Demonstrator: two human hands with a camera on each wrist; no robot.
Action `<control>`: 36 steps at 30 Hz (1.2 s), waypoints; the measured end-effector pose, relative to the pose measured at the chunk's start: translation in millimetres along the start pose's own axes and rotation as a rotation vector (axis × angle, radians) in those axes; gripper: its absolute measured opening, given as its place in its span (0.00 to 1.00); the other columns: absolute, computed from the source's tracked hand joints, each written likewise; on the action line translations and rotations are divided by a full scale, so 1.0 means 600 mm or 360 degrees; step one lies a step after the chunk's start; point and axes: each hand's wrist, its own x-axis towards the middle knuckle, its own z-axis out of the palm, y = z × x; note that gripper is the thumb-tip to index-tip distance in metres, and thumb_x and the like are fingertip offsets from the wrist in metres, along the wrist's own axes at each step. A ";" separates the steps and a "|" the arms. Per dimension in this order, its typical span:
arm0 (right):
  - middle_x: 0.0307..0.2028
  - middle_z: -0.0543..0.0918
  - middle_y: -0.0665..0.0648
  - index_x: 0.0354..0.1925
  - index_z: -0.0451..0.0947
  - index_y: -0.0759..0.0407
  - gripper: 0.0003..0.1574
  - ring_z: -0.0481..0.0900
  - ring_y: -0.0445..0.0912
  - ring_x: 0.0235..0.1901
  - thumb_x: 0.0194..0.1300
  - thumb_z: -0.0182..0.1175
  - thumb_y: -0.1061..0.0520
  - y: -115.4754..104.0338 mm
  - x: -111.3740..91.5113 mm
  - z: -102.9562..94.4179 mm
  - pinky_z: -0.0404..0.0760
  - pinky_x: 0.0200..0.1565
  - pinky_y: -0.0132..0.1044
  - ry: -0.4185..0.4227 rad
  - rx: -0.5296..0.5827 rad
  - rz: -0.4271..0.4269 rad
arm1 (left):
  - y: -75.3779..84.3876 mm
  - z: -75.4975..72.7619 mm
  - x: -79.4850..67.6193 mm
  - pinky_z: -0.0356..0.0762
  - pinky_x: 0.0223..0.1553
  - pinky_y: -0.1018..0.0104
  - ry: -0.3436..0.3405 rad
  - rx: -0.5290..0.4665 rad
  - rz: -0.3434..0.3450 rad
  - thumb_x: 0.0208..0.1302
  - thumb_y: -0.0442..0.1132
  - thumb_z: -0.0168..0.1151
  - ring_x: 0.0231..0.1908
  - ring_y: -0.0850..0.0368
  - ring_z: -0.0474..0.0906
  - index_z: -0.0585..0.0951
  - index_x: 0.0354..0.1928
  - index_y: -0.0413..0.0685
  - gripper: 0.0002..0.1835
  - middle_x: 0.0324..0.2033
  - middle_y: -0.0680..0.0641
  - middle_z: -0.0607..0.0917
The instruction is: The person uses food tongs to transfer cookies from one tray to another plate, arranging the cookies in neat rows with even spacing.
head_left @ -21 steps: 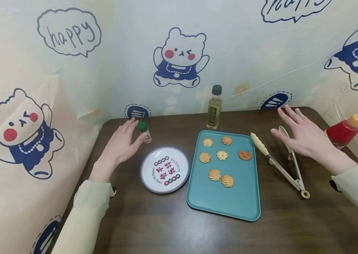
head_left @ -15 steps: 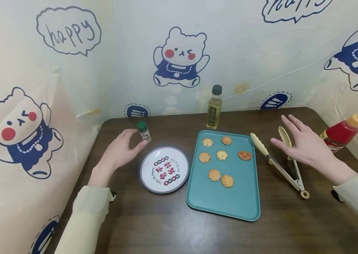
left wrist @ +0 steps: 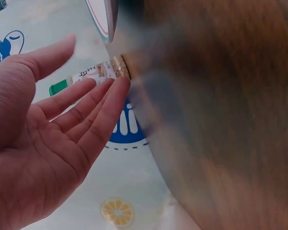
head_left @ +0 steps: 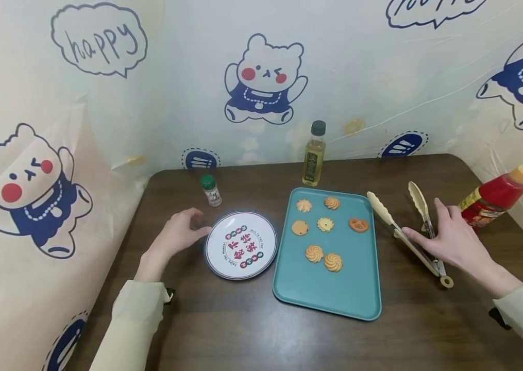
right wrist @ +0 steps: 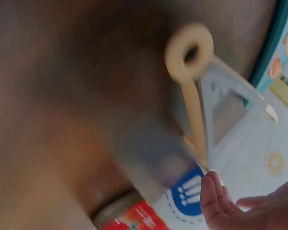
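Observation:
In the head view my left hand (head_left: 179, 234) is just left of the round white plate (head_left: 241, 246) with red lettering, its thumb tip close to the rim. The left wrist view shows that hand (left wrist: 62, 115) with bent, spread fingers and nothing in its grasp. Over the metal tongs (head_left: 419, 255) with cream tips hovers my right hand (head_left: 458, 245), thumb and fingers apart. In the right wrist view its fingers (right wrist: 213, 201) come near one arm of the tongs (right wrist: 209, 120); whether they touch is unclear. The tongs lie spread on the table.
A teal tray (head_left: 326, 299) with several cookies and a pretzel lies between plate and tongs. Behind stand a green-capped seasoning bottle (head_left: 212, 193) and an oil bottle (head_left: 314, 157). A red squeeze bottle (head_left: 498, 196) is beyond my right hand. The brown table (head_left: 242, 330) meets a printed cloth backdrop.
My left hand has moved down from beside the seasoning bottle to the plate's left edge. My right hand has lowered toward the tongs, its fingers bending more. The objects stay in place.

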 end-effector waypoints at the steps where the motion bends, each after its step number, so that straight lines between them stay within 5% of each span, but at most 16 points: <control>1: 0.56 0.59 0.86 0.72 0.44 0.80 0.73 0.67 0.77 0.47 0.59 0.63 0.28 0.002 -0.002 0.004 0.70 0.45 0.74 -0.0024 0.0010 0.0026 | 0.001 0.001 0.001 0.78 0.51 0.44 -0.0019 -0.0001 -0.0013 0.65 0.46 0.68 0.50 0.40 0.78 0.72 0.63 0.37 0.30 0.54 0.34 0.80; 11: 0.47 0.64 0.82 0.66 0.48 0.85 0.72 0.67 0.71 0.44 0.58 0.65 0.28 0.007 -0.011 0.032 0.73 0.42 0.69 -0.0244 0.0180 0.0171 | 0.005 0.024 0.005 0.81 0.44 0.51 -0.0102 -0.0001 -0.0049 0.65 0.38 0.68 0.40 0.45 0.80 0.77 0.59 0.36 0.23 0.45 0.37 0.83; 17: 0.42 0.67 0.77 0.58 0.54 0.86 0.64 0.70 0.66 0.40 0.58 0.68 0.32 0.007 -0.011 0.038 0.75 0.37 0.58 -0.0238 0.0313 0.0203 | 0.010 0.035 0.004 0.83 0.41 0.55 -0.0112 -0.0033 -0.0062 0.64 0.34 0.68 0.38 0.46 0.80 0.77 0.58 0.36 0.21 0.45 0.36 0.83; 29: 0.34 0.69 0.69 0.57 0.50 0.84 0.63 0.73 0.59 0.32 0.60 0.66 0.32 0.000 -0.011 0.048 0.71 0.29 0.42 -0.0216 0.0404 0.0371 | 0.019 0.040 0.007 0.83 0.40 0.56 -0.0091 0.0002 -0.0093 0.64 0.34 0.68 0.37 0.46 0.80 0.77 0.58 0.35 0.22 0.44 0.36 0.82; 36: 0.33 0.69 0.68 0.55 0.52 0.83 0.59 0.72 0.56 0.30 0.62 0.64 0.32 -0.001 -0.015 0.052 0.70 0.26 0.41 -0.0227 0.0423 0.0389 | 0.016 0.039 0.007 0.82 0.36 0.58 -0.0112 -0.0027 -0.0098 0.64 0.33 0.68 0.34 0.49 0.80 0.77 0.58 0.34 0.21 0.42 0.36 0.82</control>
